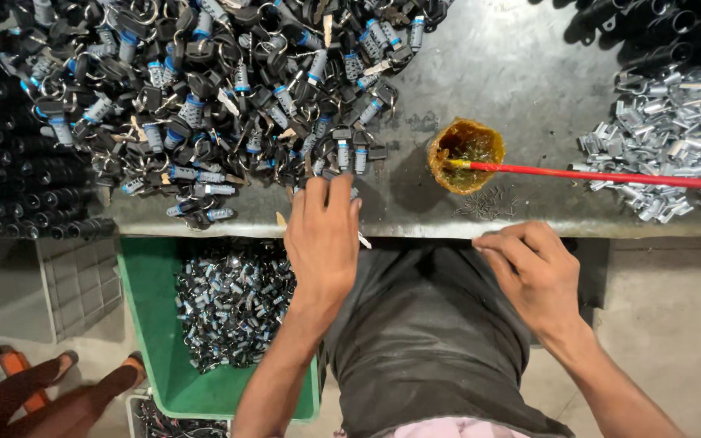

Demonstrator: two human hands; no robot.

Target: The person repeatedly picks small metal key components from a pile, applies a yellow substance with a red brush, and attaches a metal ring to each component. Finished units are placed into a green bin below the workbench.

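The left hand [322, 235] lay palm-down at the near edge of the grey metal desk [521, 73], its fingers stretched flat and spread toward the heap of small lock cylinders with black keys and rings [204, 97] — the fingertips touched the nearest pieces of that heap, and nothing was clamped in it. The right hand [533, 272] rested at the desk's front edge, well apart from the left, its fingers loosely curled; whether it pinched anything small could not be told.

Between the two hands, further back on the desk, stood a small amber cup [466, 154] with a red-handled brush [586, 174] lying across it. Just beside the cup lay a scatter of tiny pins [488, 203]. At the right was a pile of bright silver metal parts [675, 138]. Below the desk edge, left of the person's lap, a green bin [152, 324] held more finished lock cylinders.
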